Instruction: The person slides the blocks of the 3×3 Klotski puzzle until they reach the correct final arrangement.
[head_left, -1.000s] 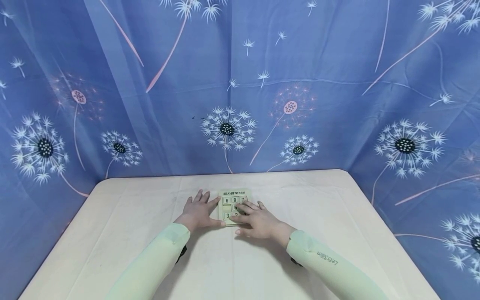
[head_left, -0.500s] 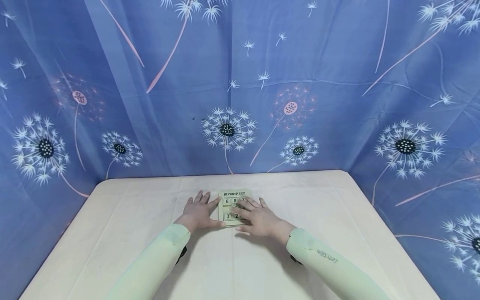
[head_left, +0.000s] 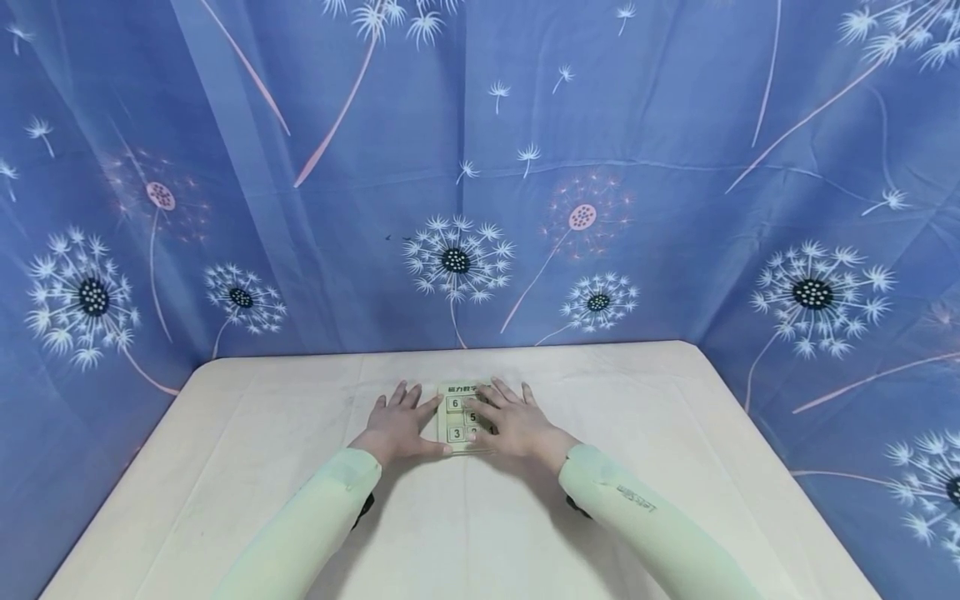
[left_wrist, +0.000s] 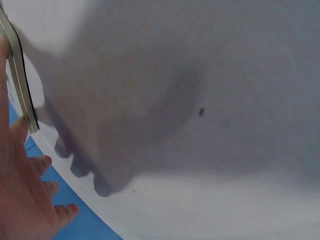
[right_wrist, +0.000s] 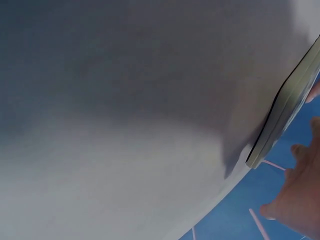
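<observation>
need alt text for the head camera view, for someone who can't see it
A pale green number puzzle lies on a cream table, a person's left hand touching its left edge and their right hand spread over its right side; tiles 6, 5 and 3 show clearly. Behind hangs a blue dandelion-print curtain.

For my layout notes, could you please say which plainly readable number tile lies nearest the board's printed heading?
The 6 tile, directly below the heading; the 5 tile and 3 tile lie in lower rows.
</observation>
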